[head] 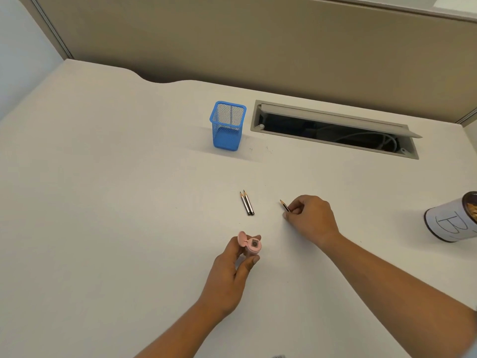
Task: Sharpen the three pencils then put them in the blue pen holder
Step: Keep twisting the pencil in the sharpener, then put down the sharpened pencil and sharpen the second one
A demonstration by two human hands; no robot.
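Two short dark pencils [247, 203] lie side by side on the white desk, tips pointing away from me. To their right, my right hand [308, 218] grips a third pencil [285, 205], whose pointed tip sticks out to the upper left. Nearer to me, my left hand [233, 267] holds a pink sharpener [251, 245] with its lid flipped open and the hole facing up. The blue mesh pen holder [227, 125] stands upright and empty at the back of the desk.
An open cable slot [333, 129] with a raised flap is set into the desk right of the holder. A white can marked "B" [453, 218] lies tilted at the right edge. A beige partition [232, 34] closes the back.
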